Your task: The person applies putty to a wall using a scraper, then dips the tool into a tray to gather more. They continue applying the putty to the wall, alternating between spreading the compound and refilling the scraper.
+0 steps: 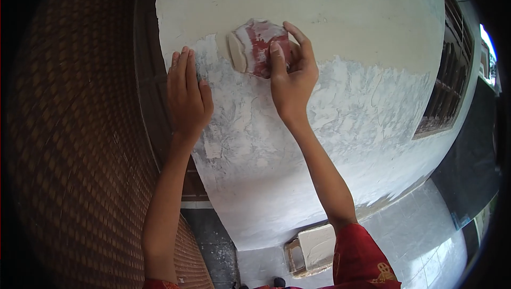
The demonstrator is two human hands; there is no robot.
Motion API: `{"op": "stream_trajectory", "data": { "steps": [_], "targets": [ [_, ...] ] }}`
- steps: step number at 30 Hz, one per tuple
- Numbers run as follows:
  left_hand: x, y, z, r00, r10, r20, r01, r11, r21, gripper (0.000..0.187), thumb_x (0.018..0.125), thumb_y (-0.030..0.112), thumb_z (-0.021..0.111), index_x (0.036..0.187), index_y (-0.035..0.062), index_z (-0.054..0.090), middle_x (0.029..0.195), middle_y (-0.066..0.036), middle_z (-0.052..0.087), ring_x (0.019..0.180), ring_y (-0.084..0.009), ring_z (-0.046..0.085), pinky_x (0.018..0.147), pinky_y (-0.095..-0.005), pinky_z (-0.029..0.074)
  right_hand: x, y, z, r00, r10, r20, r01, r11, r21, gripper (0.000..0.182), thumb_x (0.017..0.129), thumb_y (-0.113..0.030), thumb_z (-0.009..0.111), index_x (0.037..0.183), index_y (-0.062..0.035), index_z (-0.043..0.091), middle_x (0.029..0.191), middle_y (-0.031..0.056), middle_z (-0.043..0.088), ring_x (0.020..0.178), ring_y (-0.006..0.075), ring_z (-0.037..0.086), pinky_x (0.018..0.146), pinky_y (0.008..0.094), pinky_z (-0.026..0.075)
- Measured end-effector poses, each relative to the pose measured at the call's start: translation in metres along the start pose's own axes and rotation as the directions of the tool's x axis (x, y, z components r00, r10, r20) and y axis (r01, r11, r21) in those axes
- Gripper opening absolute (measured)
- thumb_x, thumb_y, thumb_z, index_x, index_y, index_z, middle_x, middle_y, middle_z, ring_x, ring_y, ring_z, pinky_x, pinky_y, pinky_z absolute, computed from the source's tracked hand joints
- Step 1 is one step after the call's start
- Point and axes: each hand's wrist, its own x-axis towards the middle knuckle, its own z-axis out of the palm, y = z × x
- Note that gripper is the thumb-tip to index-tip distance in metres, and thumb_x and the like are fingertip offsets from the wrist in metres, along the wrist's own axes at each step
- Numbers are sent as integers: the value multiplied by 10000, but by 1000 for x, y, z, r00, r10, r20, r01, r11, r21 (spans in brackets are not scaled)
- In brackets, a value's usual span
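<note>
My right hand (294,70) grips a red, putty-smeared scraper (262,49) between thumb and fingers. Along the scraper's left edge sits a thick strip of cream putty (237,52), at the wall surface. My left hand (190,94) lies against the wall (255,129) near its left edge, fingers pointing up and held close together, the thumb at their right. What, if anything, is under that palm is hidden. Smooth cream coating covers the upper wall; lower down the surface is patchy white and grey.
A container (316,249) with cream putty on it stands on the tiled floor (391,230) below. Woven brown matting (80,145) fills the left side. A dark door (151,76) borders the wall, and a wooden-framed window (447,76) is at the right.
</note>
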Motion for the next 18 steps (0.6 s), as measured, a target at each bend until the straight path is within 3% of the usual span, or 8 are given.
{"op": "stream_trajectory", "data": {
  "steps": [2,4,5,8,11,12,14,18],
  "targets": [
    [0,-2,-1,1000,-3,14,2,999,38,544,910,67,460,1437,-65,426,1482,-224,441,1413,-411,385,1153,-531,333,-4,3,2,1000,-26,-8,26,998,-50,361,925,-38,648,1282,-60,607,799,81,689,692,133,609,684,298,504],
    [-1,-1,0,1000,-1,12,0,999,39,543,911,66,459,1437,-64,425,1482,-225,440,1416,-410,381,1154,-531,331,4,8,-14,993,-16,-121,1,992,-122,359,933,-30,636,1289,-59,602,803,82,689,702,119,616,665,276,499],
    [-2,-2,1,1000,-6,13,5,999,38,543,911,64,458,1438,-64,424,1482,-225,439,1418,-410,378,1155,-532,329,9,9,-29,987,63,-148,-71,996,-50,357,952,-24,613,1307,-56,590,840,83,694,701,93,609,630,242,487],
    [-2,1,2,999,-31,9,30,999,31,540,917,65,453,1440,-64,421,1482,-227,437,1420,-410,374,1155,-534,327,28,5,-59,951,35,-307,-35,999,4,373,975,-25,585,1345,-26,547,847,59,683,676,66,569,596,219,477],
    [-3,0,2,999,-31,23,30,999,24,529,948,93,445,1452,-62,402,1501,-222,415,1431,-402,357,1173,-513,298,25,-2,-49,981,32,-191,-35,999,-11,380,973,-23,587,1349,-17,540,848,58,682,679,69,572,598,217,476],
    [-3,1,1,999,-28,29,28,1000,15,529,948,93,445,1452,-62,402,1501,-222,415,1431,-402,357,1173,-513,298,22,-6,-30,986,78,-146,-62,992,110,373,971,-17,586,1341,-19,547,824,58,680,668,68,561,600,220,461],
    [-1,-1,0,1000,-13,23,12,1000,23,526,948,94,446,1448,-64,405,1499,-223,418,1426,-407,362,1170,-519,301,11,2,3,999,3,-47,-2,1000,20,359,924,-4,637,1278,-58,606,744,76,661,684,104,603,650,263,474],
    [-3,-4,1,1000,24,-6,-24,1000,5,526,951,98,447,1450,-62,404,1499,-223,418,1423,-411,366,1168,-522,304,11,-3,18,996,-55,-64,50,996,-71,349,917,-18,649,1261,-66,617,749,96,656,677,139,605,661,294,492]
  ]
}}
